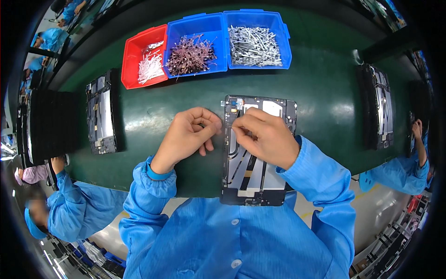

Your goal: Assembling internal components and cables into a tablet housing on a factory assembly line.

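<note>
An opened tablet (pixel 234 174) with its inner parts showing lies before me, its near end by the table's front edge. My right hand (pixel 267 137) is over its upper part, thumb and fingers pinched together near the upper left side. Whatever is in that pinch is too small to make out. Just left of the tablet, my left hand (pixel 188 135) is closed, thumb and forefinger tips together beside the tablet's edge. I cannot tell what, if anything, it holds. A blue band circles the left wrist.
At the back stand a red bin (pixel 131 60) of white strips, a blue bin (pixel 197 22) of thin reddish wired parts and a blue bin (pixel 283 60) of silvery strips. Tablet stacks stand left (pixel 102 116) and right (pixel 378 107). Co-workers sit on both sides.
</note>
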`<action>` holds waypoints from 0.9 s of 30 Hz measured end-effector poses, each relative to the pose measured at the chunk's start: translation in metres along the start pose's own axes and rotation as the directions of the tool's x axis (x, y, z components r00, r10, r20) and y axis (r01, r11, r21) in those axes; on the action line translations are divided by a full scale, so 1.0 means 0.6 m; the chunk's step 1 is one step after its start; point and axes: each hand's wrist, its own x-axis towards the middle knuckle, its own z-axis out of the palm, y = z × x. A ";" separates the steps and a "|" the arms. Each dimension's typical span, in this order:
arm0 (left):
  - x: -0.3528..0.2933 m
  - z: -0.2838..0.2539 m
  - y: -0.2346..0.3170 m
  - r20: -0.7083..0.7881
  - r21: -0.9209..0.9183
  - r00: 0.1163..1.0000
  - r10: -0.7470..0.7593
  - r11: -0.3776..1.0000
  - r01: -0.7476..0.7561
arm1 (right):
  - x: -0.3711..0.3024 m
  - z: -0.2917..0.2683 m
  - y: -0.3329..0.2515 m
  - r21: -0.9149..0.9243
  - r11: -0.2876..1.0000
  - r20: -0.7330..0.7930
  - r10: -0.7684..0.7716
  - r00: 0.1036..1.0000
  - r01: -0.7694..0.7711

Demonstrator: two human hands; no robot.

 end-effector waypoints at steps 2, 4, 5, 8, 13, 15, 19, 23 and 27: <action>-0.001 0.002 0.003 0.029 0.065 0.999 -0.019 0.998 0.017 | -0.001 -0.001 0.000 -0.050 0.998 0.014 -0.025 1.000 0.025; -0.002 0.005 0.010 0.024 0.078 0.999 -0.036 0.996 0.034 | -0.002 -0.001 0.002 -0.091 0.993 0.019 -0.066 0.998 0.068; -0.001 0.008 0.012 0.016 0.091 0.999 -0.048 0.995 0.046 | -0.002 -0.001 0.003 -0.135 0.984 0.029 -0.114 0.993 0.117; 0.000 0.007 0.011 0.012 0.099 0.997 -0.073 0.993 0.072 | -0.005 0.001 0.003 -0.130 0.988 0.010 -0.085 0.996 0.086; 0.003 0.008 0.004 -0.008 0.096 0.997 -0.073 0.993 0.073 | -0.006 -0.001 0.005 -0.120 0.989 0.027 -0.082 0.996 0.085; 0.003 0.008 0.004 -0.009 0.092 0.998 -0.069 0.993 0.069 | -0.007 -0.001 0.006 -0.109 0.989 0.023 -0.100 0.995 0.102; 0.004 0.010 0.002 -0.020 0.098 0.997 -0.070 0.993 0.072 | -0.010 0.002 0.009 -0.114 0.988 0.016 -0.104 0.994 0.105; 0.005 0.012 0.004 -0.022 0.110 0.998 -0.061 0.992 0.063 | -0.012 0.004 0.014 -0.118 0.989 0.009 -0.091 0.996 0.091; 0.003 0.012 0.004 -0.025 0.111 0.997 -0.068 0.991 0.070 | -0.011 0.005 0.016 -0.101 0.991 0.017 -0.089 0.996 0.090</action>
